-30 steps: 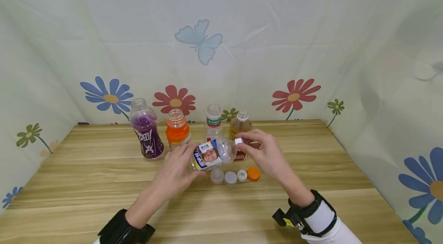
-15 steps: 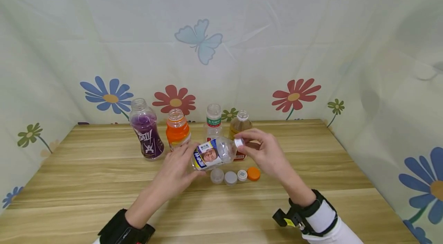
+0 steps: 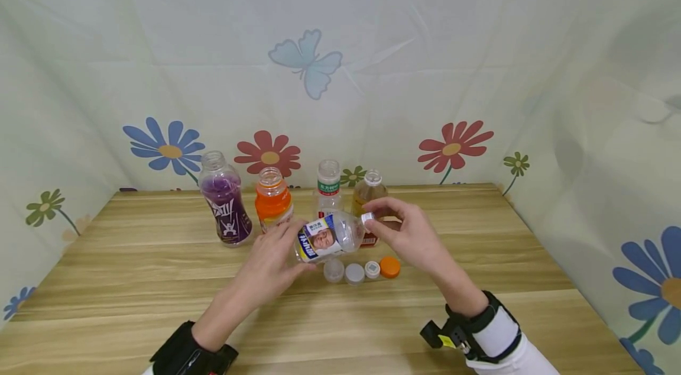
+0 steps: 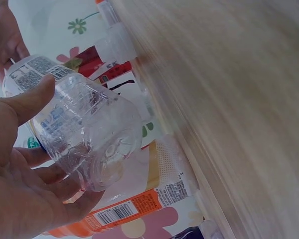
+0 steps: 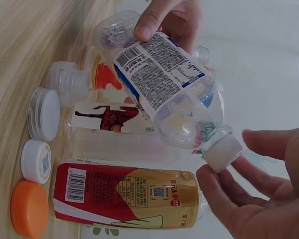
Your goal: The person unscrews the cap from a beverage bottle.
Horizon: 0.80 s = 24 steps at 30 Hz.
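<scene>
My left hand [image 3: 273,256] grips a clear plastic bottle [image 3: 348,232] by its label end, thumb on one side and fingers curled beneath the other. The bottle lies tilted in the air above the table, its neck pointing right. A white cap [image 5: 223,152] sits on the neck. My right hand [image 3: 407,233] has thumb and fingertips around this cap; in the right wrist view the thumb tip is right at its edge. The left wrist view shows the bottle's base [image 4: 112,149] and the left thumb [image 4: 37,99] pressing the label.
Behind stand uncapped bottles: purple [image 3: 226,203], orange [image 3: 273,197], clear with a green band [image 3: 328,188], and yellow-red [image 5: 129,196]. In front lie a translucent cap [image 3: 333,270], a greyish cap [image 3: 354,274], a small white cap [image 3: 372,270] and an orange cap [image 3: 390,267].
The right hand's fingers shift slightly around the white cap, which shows more half a second ago than now. The left hand and bottle stay in place.
</scene>
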### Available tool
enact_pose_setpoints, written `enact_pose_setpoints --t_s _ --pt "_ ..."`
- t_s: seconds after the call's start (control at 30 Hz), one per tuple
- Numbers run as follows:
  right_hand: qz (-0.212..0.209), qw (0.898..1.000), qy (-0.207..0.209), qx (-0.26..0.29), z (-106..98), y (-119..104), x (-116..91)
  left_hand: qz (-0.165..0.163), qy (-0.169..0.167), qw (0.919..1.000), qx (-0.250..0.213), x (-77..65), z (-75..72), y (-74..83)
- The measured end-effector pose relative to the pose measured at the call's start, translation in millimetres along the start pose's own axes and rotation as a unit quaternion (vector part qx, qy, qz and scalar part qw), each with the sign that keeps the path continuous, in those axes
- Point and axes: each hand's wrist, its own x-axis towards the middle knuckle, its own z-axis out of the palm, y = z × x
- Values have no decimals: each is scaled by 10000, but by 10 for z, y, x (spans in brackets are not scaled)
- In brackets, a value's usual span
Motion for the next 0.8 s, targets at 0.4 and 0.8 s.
enact_pose_setpoints --t_s 0.4,0.8 --pt "378 9956 241 -821 3 5 -8 -39 -28 10000 34 -1 -8 11" --pt "311 9946 124 -977 15 27 2 -15 -57 9999 95 -5 -6 10"
